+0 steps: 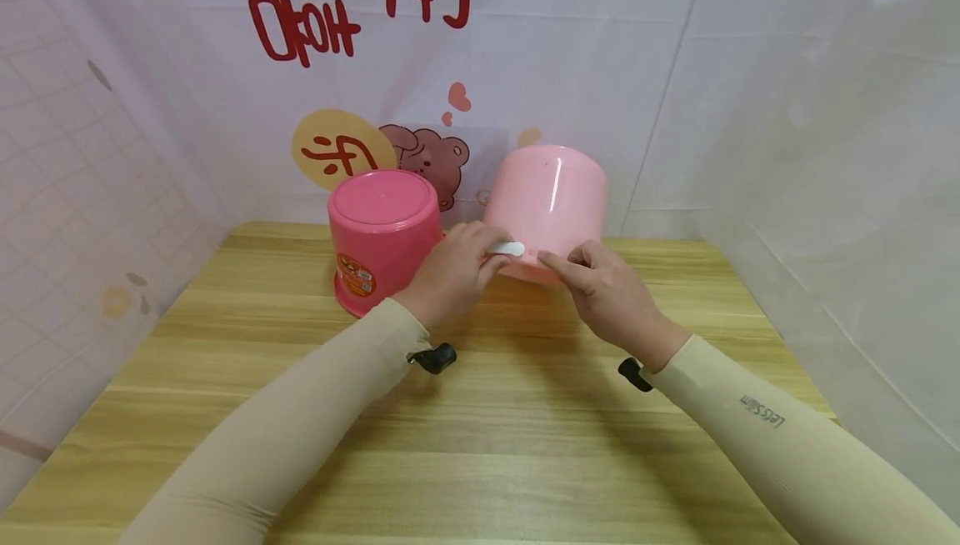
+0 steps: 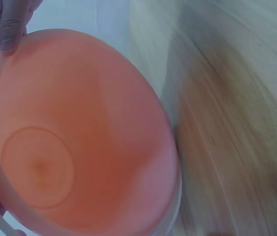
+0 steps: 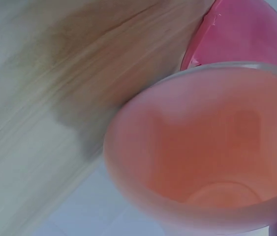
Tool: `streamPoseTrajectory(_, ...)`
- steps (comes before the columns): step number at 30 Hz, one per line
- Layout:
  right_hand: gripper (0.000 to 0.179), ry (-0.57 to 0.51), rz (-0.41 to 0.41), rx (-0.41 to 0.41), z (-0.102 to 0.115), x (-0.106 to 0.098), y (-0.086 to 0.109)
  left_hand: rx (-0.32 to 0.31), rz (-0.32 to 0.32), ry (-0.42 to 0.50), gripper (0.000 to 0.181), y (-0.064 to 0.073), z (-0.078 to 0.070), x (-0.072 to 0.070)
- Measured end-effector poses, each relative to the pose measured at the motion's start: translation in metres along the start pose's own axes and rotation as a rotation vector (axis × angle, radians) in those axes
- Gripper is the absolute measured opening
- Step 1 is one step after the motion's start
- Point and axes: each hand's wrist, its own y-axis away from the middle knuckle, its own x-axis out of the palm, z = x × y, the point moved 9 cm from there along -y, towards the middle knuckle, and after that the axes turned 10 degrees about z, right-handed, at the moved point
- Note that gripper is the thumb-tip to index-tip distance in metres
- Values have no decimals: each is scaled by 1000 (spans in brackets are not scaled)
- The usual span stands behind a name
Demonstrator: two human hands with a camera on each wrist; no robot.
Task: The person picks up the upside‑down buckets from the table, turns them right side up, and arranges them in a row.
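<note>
A light pink bucket (image 1: pixel 551 199) is tipped over toward me, its base up and its mouth facing down and forward. Its orange-tinted inside (image 2: pixel 84 142) fills much of the left wrist view. My left hand (image 1: pixel 457 270) pinches a white handle (image 1: pixel 508 248) at the bucket's near rim. On the right, my right hand (image 1: pixel 611 299) grips the rim, with a digit over its edge in the left wrist view. Just left of my left hand, a deeper pink bucket (image 1: pixel 386 232) stands upside down on the table, an orange sticker on its side.
The wood-grain table (image 1: pixel 480 462) stretches from the buckets toward me. Behind it hangs a white printed cloth (image 1: pixel 585 53) with red characters and a cartoon bear. A pale cloth side (image 1: pixel 840 153) closes off the right, and another patterned one the left.
</note>
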Motion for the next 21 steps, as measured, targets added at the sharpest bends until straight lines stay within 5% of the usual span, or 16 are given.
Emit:
streamPoseTrajectory(6, 53, -9, -24, -7, 0, -7, -5, 52, -68, 10, 29, 1, -7, -9)
streamPoseTrajectory(12, 52, -6, -40, -6, -1, -12, -9, 151, -155, -70, 35, 4, -15, -17)
streamPoseTrajectory(21, 48, -56, -45, 27, -5, -16, -13, 246, -201, -173, 39, 1, -21, -22)
